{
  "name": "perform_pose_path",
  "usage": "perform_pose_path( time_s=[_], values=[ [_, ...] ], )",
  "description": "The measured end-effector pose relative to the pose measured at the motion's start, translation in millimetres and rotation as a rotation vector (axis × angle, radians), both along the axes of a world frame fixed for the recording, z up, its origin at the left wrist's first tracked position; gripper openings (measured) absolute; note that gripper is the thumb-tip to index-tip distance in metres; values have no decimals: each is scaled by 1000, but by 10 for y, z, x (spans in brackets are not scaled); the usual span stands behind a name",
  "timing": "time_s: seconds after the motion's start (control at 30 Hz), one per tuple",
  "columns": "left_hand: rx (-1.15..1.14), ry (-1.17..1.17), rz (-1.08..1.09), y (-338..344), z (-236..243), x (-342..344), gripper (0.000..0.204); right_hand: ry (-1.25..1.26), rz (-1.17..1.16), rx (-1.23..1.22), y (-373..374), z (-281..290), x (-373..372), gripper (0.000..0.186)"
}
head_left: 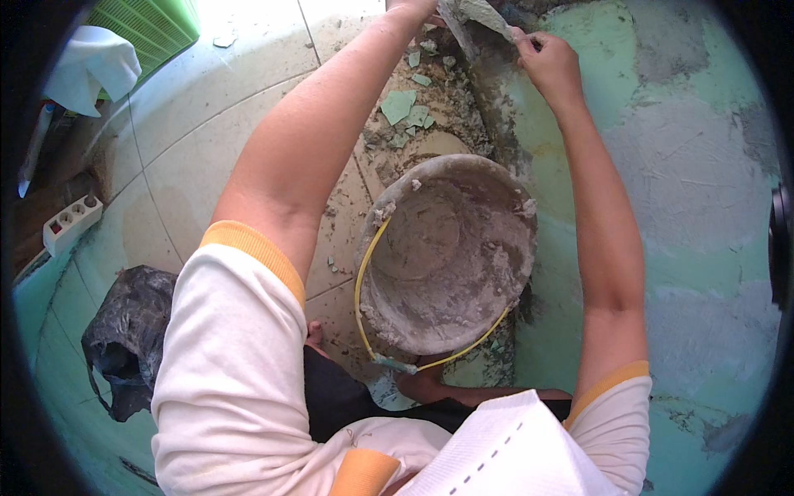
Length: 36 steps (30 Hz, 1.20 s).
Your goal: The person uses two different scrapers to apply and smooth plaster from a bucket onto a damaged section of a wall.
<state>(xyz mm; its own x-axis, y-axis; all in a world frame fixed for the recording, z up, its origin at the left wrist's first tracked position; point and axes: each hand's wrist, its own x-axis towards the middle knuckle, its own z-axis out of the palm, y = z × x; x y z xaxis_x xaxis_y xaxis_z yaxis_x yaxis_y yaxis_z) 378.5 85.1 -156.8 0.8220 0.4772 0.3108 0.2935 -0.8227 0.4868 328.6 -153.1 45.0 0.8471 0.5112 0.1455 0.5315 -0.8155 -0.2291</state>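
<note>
Both my arms reach to the top edge of the head view. My right hand [550,68] is closed, its thumb and finger pinching the end of a thin, greyish-white strip [486,15] smeared with something like mortar. What kind of thing it is I cannot make out. My left hand [411,7] is near the strip's other side, cut off by the top edge, its fingers hidden. Below my hands a round bucket [451,248], crusted with grey mortar, stands tilted, its yellow wire handle [361,277] hanging toward me. Chips of green paint [398,106] and rubble lie beyond it.
On the right rises a green wall [579,273] with grey plaster patches [686,174]. At left lie a black plastic bag [132,331] and a white power strip [73,225]. A green crate [157,29] with a white cloth [95,66] stands far left on the tiled floor [198,124].
</note>
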Motion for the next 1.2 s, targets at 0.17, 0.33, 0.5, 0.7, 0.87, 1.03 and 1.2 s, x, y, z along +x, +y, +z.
perform_pose_path(
  time_s=[0.17, 0.33, 0.5, 0.7, 0.87, 1.03, 1.2],
  values=[
    [192, 32, -31, -80, 126, 0, 27, -50, -71, -34, -193, -216, 195, 54],
    [217, 47, -39, -80, 35, 9, 27, -79, -114, -152, -211, -7, 53, 53],
    [163, 44, -131, 23, 14, -60, 25, 6, -43, -112, -197, 352, -188, 52],
    [-627, -30, -3, -256, 420, -75, 26, -90, 29, -21, -28, 117, 1, 52],
    [162, -61, 29, -24, 5, -21, 24, -128, 51, -19, 247, -91, 18, 52],
    [-636, -191, 37, -365, 411, -153, 26, -183, -100, -149, -225, -101, 80, 51],
    [-590, -188, -15, -83, 186, -121, 35, -127, -97, -115, -164, 84, -222, 50]
  ],
)
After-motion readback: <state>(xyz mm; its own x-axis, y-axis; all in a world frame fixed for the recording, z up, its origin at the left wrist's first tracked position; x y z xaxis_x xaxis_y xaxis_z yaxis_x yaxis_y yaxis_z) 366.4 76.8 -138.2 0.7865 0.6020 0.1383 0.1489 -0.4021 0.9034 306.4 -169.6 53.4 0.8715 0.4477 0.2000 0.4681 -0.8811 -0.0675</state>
